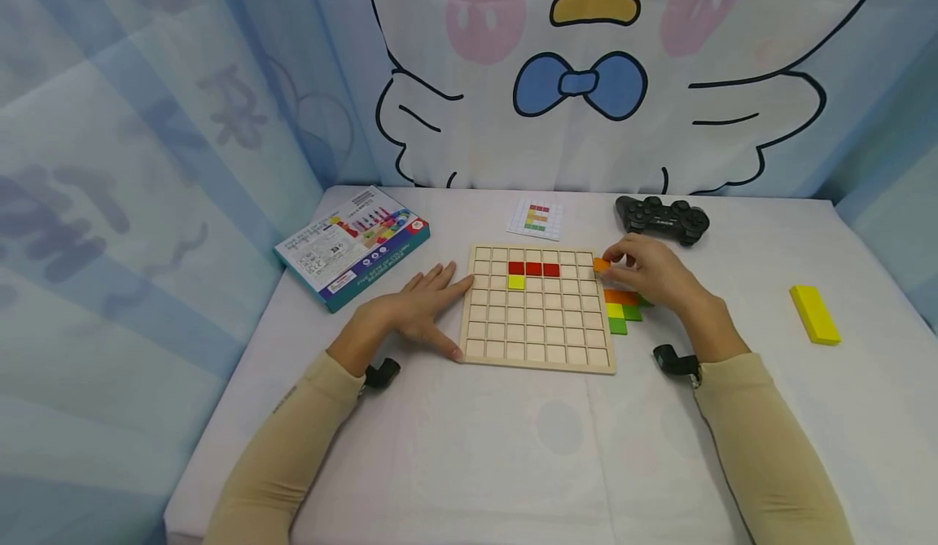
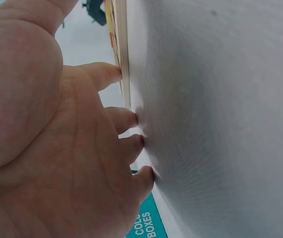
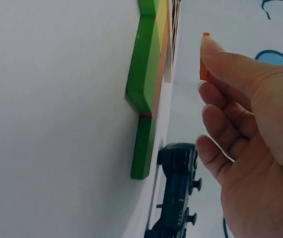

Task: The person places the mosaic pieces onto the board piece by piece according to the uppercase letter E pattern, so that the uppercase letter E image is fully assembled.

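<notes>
A wooden grid board [image 1: 524, 333] lies on the white table. Three red tiles [image 1: 533, 269] form a row in its upper part, with one yellow tile [image 1: 516, 283] below the leftmost. My left hand [image 1: 418, 313] rests at the board's left side, fingers spread; in the left wrist view a fingertip [image 2: 112, 74] touches the board's edge. Over the board's right edge, my right hand [image 1: 652, 272] pinches a small orange tile [image 3: 203, 72] between thumb and finger, raised off the table. Loose orange, yellow and green tiles [image 1: 618, 327] lie against the board's right side, partly behind that hand.
Behind the board lies a pattern card [image 1: 536, 219] with coloured squares. A game box [image 1: 352, 243] sits at the back left, a black game controller [image 1: 663, 217] at the back right. Far right is a yellow block [image 1: 815, 315]. A printed curtain hangs behind the table.
</notes>
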Demonstrator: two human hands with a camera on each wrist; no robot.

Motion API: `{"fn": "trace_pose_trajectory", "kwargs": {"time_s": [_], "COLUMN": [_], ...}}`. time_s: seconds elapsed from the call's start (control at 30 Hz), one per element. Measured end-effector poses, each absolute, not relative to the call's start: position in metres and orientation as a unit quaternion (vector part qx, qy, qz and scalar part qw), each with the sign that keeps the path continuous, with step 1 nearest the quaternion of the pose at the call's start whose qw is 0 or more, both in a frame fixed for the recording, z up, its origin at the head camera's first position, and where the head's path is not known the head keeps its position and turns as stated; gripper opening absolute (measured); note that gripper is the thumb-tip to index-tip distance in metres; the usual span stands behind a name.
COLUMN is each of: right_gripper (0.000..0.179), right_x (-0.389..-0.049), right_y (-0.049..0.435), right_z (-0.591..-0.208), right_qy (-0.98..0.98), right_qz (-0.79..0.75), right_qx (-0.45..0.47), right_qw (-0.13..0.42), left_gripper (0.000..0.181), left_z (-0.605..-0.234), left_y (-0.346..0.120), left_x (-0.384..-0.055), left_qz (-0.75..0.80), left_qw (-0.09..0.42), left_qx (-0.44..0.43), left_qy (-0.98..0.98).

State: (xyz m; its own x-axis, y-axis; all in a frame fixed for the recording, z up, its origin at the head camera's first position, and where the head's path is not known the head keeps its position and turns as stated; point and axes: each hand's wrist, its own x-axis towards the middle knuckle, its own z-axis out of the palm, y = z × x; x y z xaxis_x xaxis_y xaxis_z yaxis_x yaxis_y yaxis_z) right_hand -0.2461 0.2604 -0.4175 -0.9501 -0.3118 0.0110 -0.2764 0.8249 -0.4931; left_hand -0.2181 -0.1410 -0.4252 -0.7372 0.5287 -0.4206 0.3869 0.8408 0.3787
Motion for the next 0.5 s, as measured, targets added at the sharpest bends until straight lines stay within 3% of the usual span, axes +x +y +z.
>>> {"fn": "trace_pose_trajectory", "kwargs": {"time_s": [0.5], "right_gripper": [0.024], "right_x": [-0.244], "right_y": [0.237], "right_z": [-0.414], "right_qy": [0.941], "right_qz": [-0.261], "right_qx": [-0.214], "right_qw": [0.026], "left_gripper": [0.13], "left_z": [-0.425], "left_y": [-0.141], "left_x": [-0.219], "left_qz": [0.133], "left_qw": [0.263], "left_qx": [0.25], "left_qy": [0.922]}}
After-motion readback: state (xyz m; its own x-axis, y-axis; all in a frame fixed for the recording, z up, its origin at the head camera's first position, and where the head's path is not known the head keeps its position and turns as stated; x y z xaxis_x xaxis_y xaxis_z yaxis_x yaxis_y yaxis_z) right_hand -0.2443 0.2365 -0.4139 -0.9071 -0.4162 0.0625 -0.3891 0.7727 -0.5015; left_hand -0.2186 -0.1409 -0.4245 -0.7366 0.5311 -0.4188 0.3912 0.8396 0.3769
